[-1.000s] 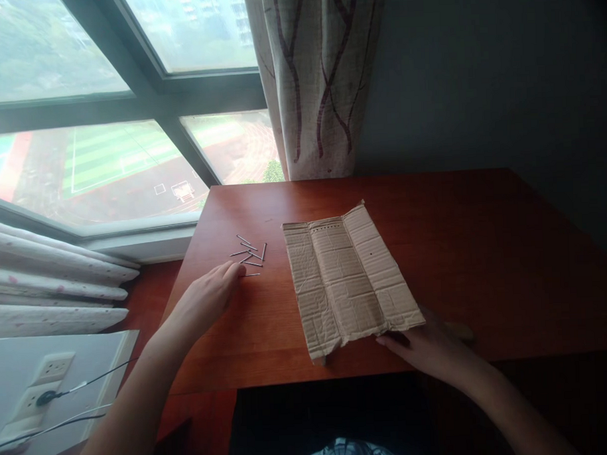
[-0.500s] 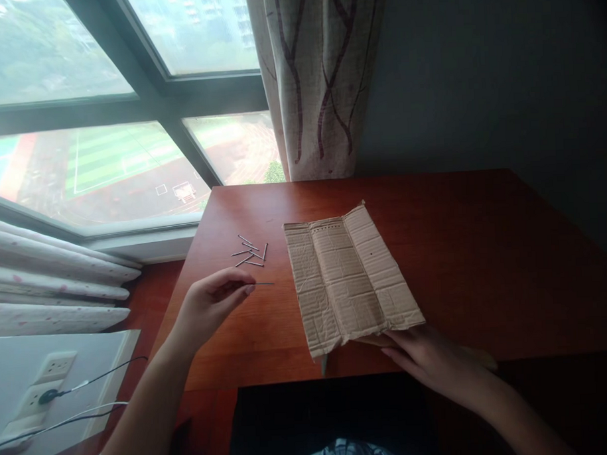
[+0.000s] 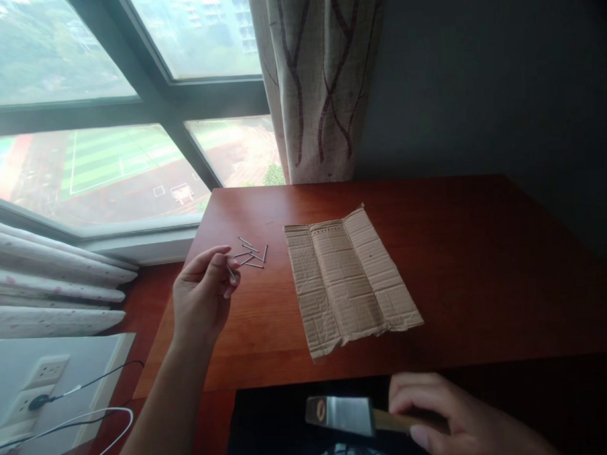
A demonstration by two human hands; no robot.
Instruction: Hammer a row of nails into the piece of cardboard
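Observation:
Pinched between thumb and fingers of my left hand (image 3: 205, 294) is a single nail (image 3: 231, 272), held above the table's left side. Just beyond it lies a loose pile of several nails (image 3: 255, 256). My right hand (image 3: 447, 415) is wrapped round the wooden handle of a hammer (image 3: 347, 415), whose metal head points left, in front of the table's near edge. Between and beyond both hands, a creased piece of cardboard (image 3: 352, 279) rests on the tabletop, with a row of small holes along its far edge. Neither hand touches the cardboard.
The reddish wooden table (image 3: 474, 268) stands against a window (image 3: 126, 154) and a patterned curtain (image 3: 323, 81). Low at the left, cables run from a wall socket (image 3: 41, 399). A dark surface (image 3: 275, 421) is below the table's near edge.
My right hand has come out from beneath the cardboard's near edge and drawn back with the hammer. My left hand has moved slightly up and left, turning the nail from level to slanted.

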